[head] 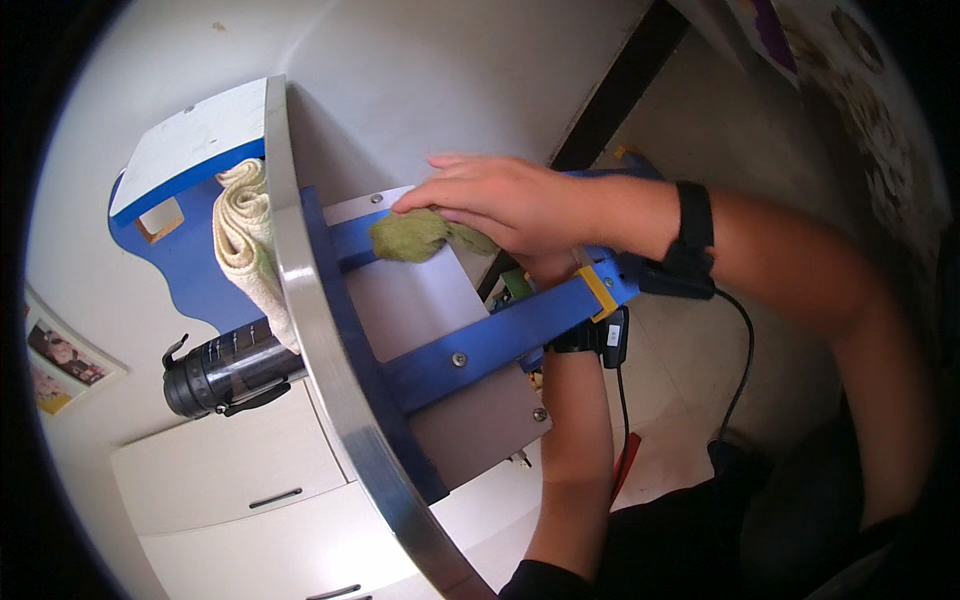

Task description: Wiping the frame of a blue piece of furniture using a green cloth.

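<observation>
My right hand point(510, 199) lies over a green cloth point(411, 235), its fingers stretched along it. The cloth rests against a blue leg point(352, 238) of a desk, close to a pale panel point(409, 300). A second blue leg point(480, 341) with a yellow clip point(598, 294) crosses in front of my left wrist. Most of my left hand point(546, 264) is hidden behind that leg and my right hand; its grip does not show. Both wrists wear black straps with cabled devices.
Past the metal-edged desktop rim point(300, 277) are a rolled cream towel point(244, 225), a black bottle point(232, 367) and a blue-and-white shelf point(199, 142). White cabinets point(232, 457) stand below in the picture. A cable point(750, 337) hangs from my right wrist. Screws show on the frame.
</observation>
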The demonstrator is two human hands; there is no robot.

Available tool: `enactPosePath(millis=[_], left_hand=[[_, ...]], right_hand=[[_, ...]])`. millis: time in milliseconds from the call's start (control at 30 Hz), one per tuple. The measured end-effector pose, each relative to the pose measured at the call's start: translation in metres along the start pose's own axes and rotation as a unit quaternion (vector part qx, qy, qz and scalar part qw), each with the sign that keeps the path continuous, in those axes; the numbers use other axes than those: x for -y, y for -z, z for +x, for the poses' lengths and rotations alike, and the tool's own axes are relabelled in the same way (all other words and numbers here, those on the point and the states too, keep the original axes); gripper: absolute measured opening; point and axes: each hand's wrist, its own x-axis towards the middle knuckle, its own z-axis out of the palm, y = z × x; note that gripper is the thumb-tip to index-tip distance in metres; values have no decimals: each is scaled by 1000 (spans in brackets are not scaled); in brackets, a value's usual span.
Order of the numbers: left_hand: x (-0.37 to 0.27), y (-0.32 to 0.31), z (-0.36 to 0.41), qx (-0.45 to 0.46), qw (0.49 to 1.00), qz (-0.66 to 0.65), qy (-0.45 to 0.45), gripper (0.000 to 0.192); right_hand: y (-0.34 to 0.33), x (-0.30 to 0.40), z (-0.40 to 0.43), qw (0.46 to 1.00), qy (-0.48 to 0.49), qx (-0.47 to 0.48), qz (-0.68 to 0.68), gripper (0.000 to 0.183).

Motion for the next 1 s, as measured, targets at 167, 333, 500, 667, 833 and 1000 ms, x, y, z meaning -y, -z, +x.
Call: enactPosePath(millis=[167,333,500,667,833,1000], left_hand=[[-2,1,1,2,1000,-3,1,52],[-2,0,3,3,1000,-3,1,52],[-3,1,5,9,1000,-4,0,52],[-5,-4,5,11,1000,-4,-2,52],[-11,0,0,4,1000,1,5,53],[-12,-2,-3,1,1000,-8,5,53]], right_hand=[[-13,6,1,999,-43,6,28,40],[-8,9,8,999,22,24,-42,46],[8,14,21,996,25,41,-77,49],[4,22,6,993,50,4,-109,48],[-1,40,14,984,7,7,-176,42],[-4,47,9,989,-33,11,-143,30]])
